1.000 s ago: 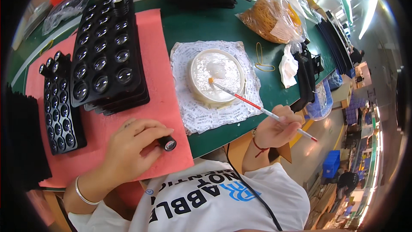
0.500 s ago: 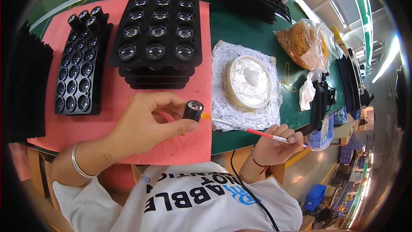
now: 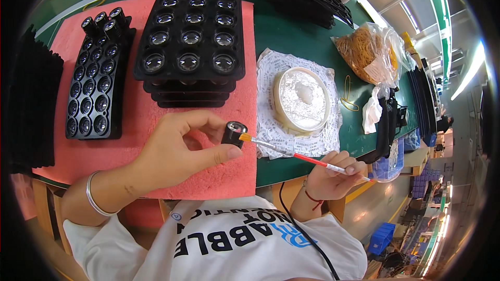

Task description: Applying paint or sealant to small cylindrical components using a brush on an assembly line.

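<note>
While the left hand (image 3: 177,151) pinches a small black lens barrel (image 3: 234,133) between thumb and fingertips above the pink foam mat (image 3: 146,125), its grip is clenched on the barrel's sides, glass end up. Left of it: a narrow black tray (image 3: 94,86) of small lenses; behind, a stacked tray (image 3: 192,36) of larger ones. Barrel looks light, rigid, smooth; the glass face likely smudges or scratches, so hold by the black wall only. A thin red-and-white brush (image 3: 307,158) touches its orange tip to the barrel rim. Right hand (image 3: 333,174) grasps the brush tail, pen-style. Beyond, on the green tabletop (image 3: 291,36), a round dish of pale paste (image 3: 302,99) sits on paper.
</note>
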`<state>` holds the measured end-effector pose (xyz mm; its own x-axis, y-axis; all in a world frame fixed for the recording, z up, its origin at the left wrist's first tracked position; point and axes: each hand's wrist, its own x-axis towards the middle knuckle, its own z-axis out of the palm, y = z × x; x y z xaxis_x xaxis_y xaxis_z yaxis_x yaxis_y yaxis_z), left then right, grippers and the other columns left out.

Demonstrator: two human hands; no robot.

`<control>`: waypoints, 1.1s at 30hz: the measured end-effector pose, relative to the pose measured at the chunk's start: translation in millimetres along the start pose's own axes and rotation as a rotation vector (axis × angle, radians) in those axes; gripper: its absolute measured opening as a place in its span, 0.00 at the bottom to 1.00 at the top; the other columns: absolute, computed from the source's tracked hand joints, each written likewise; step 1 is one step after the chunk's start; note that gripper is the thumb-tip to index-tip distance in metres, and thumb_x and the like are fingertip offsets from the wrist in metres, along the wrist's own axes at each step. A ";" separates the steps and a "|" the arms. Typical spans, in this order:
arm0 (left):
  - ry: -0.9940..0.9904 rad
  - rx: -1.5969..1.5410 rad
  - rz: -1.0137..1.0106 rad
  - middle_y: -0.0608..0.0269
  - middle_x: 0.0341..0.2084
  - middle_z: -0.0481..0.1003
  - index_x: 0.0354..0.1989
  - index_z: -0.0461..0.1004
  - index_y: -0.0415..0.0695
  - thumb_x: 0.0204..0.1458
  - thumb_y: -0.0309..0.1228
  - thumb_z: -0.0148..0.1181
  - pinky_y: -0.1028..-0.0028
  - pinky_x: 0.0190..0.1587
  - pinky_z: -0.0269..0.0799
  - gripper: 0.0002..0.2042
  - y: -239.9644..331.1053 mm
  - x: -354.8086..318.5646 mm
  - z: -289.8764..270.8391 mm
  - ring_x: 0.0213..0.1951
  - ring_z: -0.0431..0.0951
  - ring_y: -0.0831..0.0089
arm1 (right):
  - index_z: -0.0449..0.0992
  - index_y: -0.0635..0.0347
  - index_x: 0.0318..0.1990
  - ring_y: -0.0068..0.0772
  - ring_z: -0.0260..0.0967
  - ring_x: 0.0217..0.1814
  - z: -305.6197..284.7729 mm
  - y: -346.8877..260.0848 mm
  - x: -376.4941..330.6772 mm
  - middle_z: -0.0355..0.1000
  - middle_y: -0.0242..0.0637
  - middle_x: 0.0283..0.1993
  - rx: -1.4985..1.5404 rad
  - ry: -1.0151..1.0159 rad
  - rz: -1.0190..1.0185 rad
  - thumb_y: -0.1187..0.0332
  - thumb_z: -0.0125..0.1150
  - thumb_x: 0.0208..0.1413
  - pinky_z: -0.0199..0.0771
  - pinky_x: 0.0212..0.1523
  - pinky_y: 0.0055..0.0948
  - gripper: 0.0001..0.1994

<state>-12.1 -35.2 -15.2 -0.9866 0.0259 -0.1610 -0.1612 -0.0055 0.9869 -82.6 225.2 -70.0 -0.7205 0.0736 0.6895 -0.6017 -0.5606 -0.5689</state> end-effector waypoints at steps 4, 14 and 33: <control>-0.013 -0.069 0.059 0.69 0.23 0.70 0.31 0.72 0.37 0.41 0.28 0.64 0.84 0.29 0.67 0.11 -1.7 0.7 0.8 0.27 0.69 0.85 | 0.63 0.58 0.31 0.21 0.51 0.21 -3.3 0.3 -0.7 0.62 0.31 0.21 0.054 -0.028 -0.021 0.60 0.37 0.61 0.51 0.23 0.21 0.13; -0.001 0.058 0.195 0.68 0.25 0.71 0.32 0.72 0.39 0.39 0.28 0.65 0.80 0.31 0.68 0.11 -0.2 -1.5 2.2 0.27 0.71 0.81 | 0.58 0.56 0.28 0.21 0.47 0.18 2.7 1.6 0.8 0.55 0.28 0.18 0.027 0.108 -0.070 0.58 0.34 0.61 0.50 0.22 0.22 0.14; 0.870 0.811 0.295 0.63 0.26 0.75 0.34 0.74 0.39 0.41 0.35 0.62 0.81 0.29 0.65 0.14 20.6 -19.8 -182.2 0.23 0.69 0.80 | 0.59 0.57 0.29 0.20 0.46 0.20 1.1 4.6 -5.2 0.54 0.27 0.18 0.031 0.156 -0.122 0.59 0.34 0.61 0.47 0.23 0.19 0.13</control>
<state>-0.5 -217.9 6.5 -0.7203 -0.5492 0.4237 -0.1736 0.7342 0.6564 -81.3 221.3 -75.8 -0.6887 0.2681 0.6737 -0.6789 -0.5646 -0.4694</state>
